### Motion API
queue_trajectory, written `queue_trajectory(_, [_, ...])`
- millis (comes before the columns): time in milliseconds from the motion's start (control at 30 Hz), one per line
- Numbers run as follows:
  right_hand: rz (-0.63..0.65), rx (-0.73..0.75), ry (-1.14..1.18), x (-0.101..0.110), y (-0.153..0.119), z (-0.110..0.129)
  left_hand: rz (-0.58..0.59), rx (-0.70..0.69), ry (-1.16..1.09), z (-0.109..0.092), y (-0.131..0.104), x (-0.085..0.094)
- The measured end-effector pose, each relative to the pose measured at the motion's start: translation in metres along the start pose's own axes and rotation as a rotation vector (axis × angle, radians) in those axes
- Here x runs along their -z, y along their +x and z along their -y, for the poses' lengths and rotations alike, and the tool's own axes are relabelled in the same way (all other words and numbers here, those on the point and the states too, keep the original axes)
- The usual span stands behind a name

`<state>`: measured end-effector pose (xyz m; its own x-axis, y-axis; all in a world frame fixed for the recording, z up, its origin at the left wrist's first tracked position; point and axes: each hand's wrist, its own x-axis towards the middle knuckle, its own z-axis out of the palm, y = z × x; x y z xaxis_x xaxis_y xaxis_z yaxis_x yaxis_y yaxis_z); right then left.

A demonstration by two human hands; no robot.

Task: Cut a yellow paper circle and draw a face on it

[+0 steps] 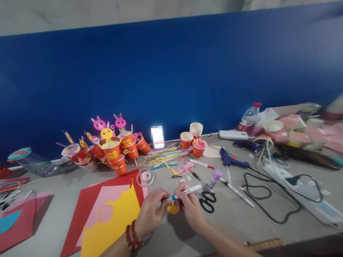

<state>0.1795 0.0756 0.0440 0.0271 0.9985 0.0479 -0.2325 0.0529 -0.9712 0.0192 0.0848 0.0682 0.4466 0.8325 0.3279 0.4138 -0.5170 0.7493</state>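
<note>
Near the front middle of the table, my left hand (pixel 152 211) has its fingers pinched at the blue end of a white marker (pixel 192 189). My right hand (pixel 189 209) is closed around the marker's barrel, close to the left fingertips. A small yellow paper piece (pixel 172 208) shows just under the marker, between both hands; which fingers hold it is hard to tell. Black-handled scissors (pixel 207 202) lie right of my right hand. Yellow paper (pixel 115 218) with pink and red sheets lies left of my left hand.
Red cups with paper rabbits (pixel 113 152) stand at the back left, beside scattered coloured sticks (pixel 164 155). A purple glue stick (pixel 215 177), a blue glue gun (pixel 232 160), a power strip (pixel 308 198) and black cable lie to the right. A bottle (pixel 248 117) stands behind.
</note>
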Motion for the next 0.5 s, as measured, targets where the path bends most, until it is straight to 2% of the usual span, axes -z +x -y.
queue_trajectory(133, [0.028,0.055,-0.204,0.004,0.006,-0.002,-0.008,-0.018,0.113,0.008,0.004,-0.006])
queue_trajectory(233, [0.055,0.101,-0.355,0.020,0.019,0.007,-0.055,-0.008,0.221,0.028,0.014,-0.001])
queue_trajectory(267, [0.055,0.122,-0.472,0.027,0.023,0.011,-0.084,0.004,0.260,0.036,0.018,0.003])
queue_trajectory(300, [0.031,0.158,-0.764,0.035,0.028,0.016,-0.113,0.014,0.306,0.044,0.021,0.007])
queue_trajectory(367, [-0.020,0.104,-1.317,0.048,0.035,0.025,-0.151,0.021,0.402,0.059,0.027,0.014])
queue_trajectory(433, [-0.044,0.025,-1.552,0.056,0.040,0.031,-0.160,0.017,0.492,0.070,0.032,0.018])
queue_trajectory(500, [-0.042,-0.029,-1.589,0.059,0.043,0.033,-0.157,0.012,0.571,0.075,0.035,0.015])
